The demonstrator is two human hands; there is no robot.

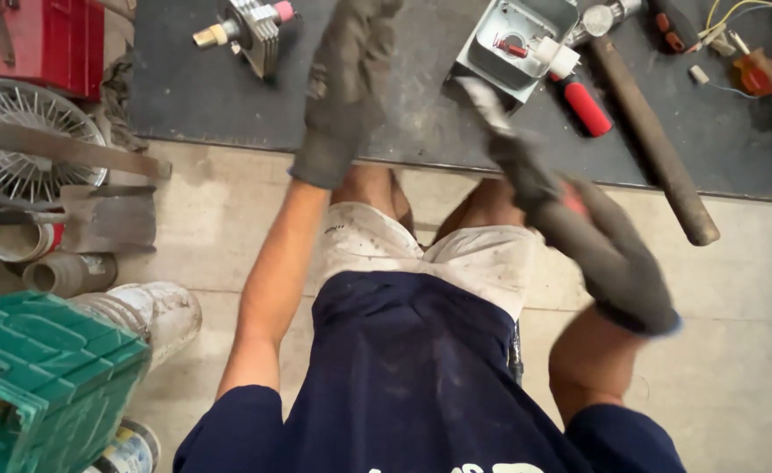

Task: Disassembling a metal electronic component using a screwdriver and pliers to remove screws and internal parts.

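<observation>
Pale concrete floor runs under us, w/ a dark mat [228,96] laid across the top of the view where the work bits sit. We're seated, knees up btwn our arms, both hands in grey gloves.

Our right hand [601,250] is clenched round a slim tool [491,109]. A bit of red shows at the grip and a pale tip points up-left toward the mat. It's motion-blurred, so we can't tell what kind of tool it is. The tip hangs over the mat edge, just short of the open metal box [491,57], not touching it.

Our left hand [347,88] is lifted over the mat, fingers running up out of frame. It's blurred too, so we can't tell if it's clenched or loose. Nothing shows in it.

Round the box: a red-handled screwdriver [583,103] lies just beside it on the right, then a long brown handle [658,144] slants down off the mat onto the floor. A finned metal part [250,26] sits well apart, upper left. Loose wires [736,17] are in the far right corner. Off to our left are a wire fan guard [18,131], a red case [49,39], a white bucket [162,311] and a green crate [44,377].

Our read: we're mid-swing btwn placements, w/ the tool in hand and nothing engaged yet. Any move onto the box calls for steadying the tip first, and prob. the free hand bracing the casing so it doesn't skid on the mat.
</observation>
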